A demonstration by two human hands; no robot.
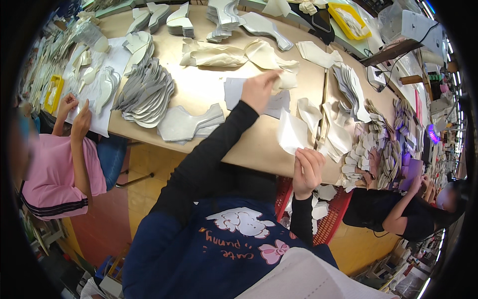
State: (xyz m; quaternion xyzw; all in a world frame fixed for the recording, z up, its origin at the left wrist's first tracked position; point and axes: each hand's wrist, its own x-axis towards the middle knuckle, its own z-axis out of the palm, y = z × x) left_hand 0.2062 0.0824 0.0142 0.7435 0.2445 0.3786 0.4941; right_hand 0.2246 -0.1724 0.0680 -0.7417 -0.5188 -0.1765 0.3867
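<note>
The grey panel [234,93] lies flat on the tan table [249,147], its middle hidden by the left hand [258,93], so whether it is 1 sheet or 2 cannot be told. The left hand reaches across the panel, fingers bent together; their tips meet the near-left edge of a small cream piece [288,80], just beyond the panel's right part. Whether they pinch that piece or only touch it, I cannot tell.

The right hand [307,172] is to the right of the panel and nearer the person. Its thumb and fingers grip the lower edge of a white piece [293,133], which extends up and left from the fingertips toward the panel, its far end just beside the panel's right corner.

2 curled cream pieces [309,115] [337,132] lie right of the panel. Beyond it are a long cream bundle [214,55] and a broad cream piece [264,54]. To its left is a fanned grey stack [145,94]; nearer the person on that side is a smaller grey stack [186,123].
</note>
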